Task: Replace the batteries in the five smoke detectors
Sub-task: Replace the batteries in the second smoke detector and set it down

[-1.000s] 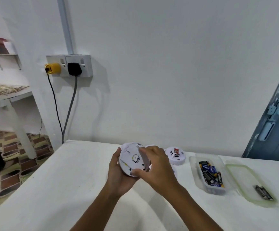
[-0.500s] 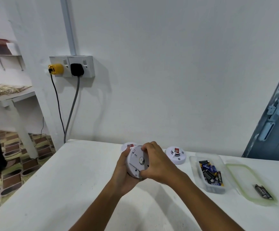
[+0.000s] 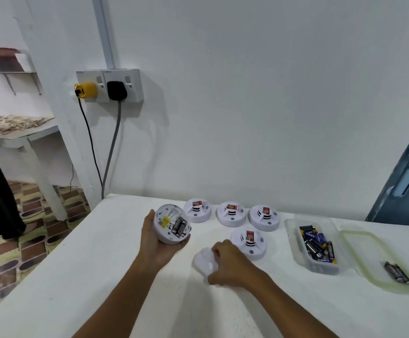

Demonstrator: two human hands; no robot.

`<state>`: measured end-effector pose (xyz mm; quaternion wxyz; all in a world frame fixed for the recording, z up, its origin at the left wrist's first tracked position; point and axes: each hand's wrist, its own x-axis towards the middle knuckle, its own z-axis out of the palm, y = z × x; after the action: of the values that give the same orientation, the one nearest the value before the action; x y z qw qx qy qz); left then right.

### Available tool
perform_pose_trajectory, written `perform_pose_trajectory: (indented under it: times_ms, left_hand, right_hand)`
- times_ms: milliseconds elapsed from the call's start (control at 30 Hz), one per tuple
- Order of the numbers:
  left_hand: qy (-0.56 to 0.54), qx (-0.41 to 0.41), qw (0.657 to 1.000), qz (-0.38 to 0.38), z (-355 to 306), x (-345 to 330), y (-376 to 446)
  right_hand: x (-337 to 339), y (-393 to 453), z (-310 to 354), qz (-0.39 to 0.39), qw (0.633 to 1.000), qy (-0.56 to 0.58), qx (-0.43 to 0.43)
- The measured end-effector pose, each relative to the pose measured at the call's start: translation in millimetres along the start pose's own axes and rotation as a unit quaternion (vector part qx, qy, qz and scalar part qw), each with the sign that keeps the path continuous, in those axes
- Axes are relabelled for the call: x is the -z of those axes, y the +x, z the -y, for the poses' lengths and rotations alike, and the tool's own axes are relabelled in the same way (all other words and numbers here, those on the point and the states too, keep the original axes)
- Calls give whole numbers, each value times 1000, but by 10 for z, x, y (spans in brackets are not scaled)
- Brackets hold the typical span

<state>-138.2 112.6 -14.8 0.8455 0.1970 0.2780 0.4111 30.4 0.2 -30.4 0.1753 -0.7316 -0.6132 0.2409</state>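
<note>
— So, what is in your left hand (image 3: 158, 242)?

— My left hand cups a smoke detector (image 3: 171, 224) with its back open toward me, fingers curled under its rim. Two batteries (image 3: 180, 225) sit in its slot, just above my palm.

— And the right hand (image 3: 230, 264)?

— It rests on the table (image 3: 76, 276), low and to the right of the held detector, fingers curled around the white back cover (image 3: 204, 261).

— Where are the others?

— Just beyond my right knuckles sits one detector (image 3: 249, 242). Farther back, a row of three (image 3: 231, 213) lies near the wall. Well to the right of my right hand stands a clear box of batteries (image 3: 318, 246), and beside that its lid (image 3: 374, 259) with two loose batteries (image 3: 397, 275) on it.
</note>
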Motion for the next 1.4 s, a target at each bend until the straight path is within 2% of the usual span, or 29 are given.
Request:
perform_pose_trajectory:
  times_ms: [167, 267, 333, 400, 533, 700, 833, 1000, 1133, 1300, 1400]
  left_hand:
    - [-6, 23, 998, 53, 46, -94, 78]
    - [3, 42, 996, 82, 220, -289, 152]
    - [1, 60, 994, 95, 408, -492, 218]
    - [-7, 80, 991, 107, 626, -726, 324]
    - [1, 111, 987, 120, 1160, -1283, 472]
    - [-11, 150, 976, 155, 1996, -1947, 570]
    - [21, 166, 978, 127, 2605, -2381, 608]
    - [9, 175, 981, 80, 3003, -2619, 593]
    - [-2, 163, 985, 53, 3129, -2675, 572]
    - [-5, 143, 987, 66, 3220, -2689, 549]
    - [-7, 140, 988, 66, 3262, -2720, 571]
  right_hand:
    - [-110, 62, -86, 52, 994, -90, 33]
    - [85, -33, -201, 52, 997, -41, 41]
    - [339, -155, -349, 21, 998, 40, 41]
    - [645, -287, -547, -50, 989, 130, 45]
    - [1286, -579, -1152, -182, 947, 263, 17]
    - [1852, -970, -2089, -250, 911, 326, -41]
    - [2102, -1137, -2713, -251, 907, 329, -72]
    - [2162, -1179, -3193, -209, 934, 273, -99]
    - [2176, -1182, -3283, -214, 930, 290, -72]
    - [2181, -1115, -3123, -235, 931, 278, 7]
    - [2145, -1072, -3087, -226, 939, 257, 13]
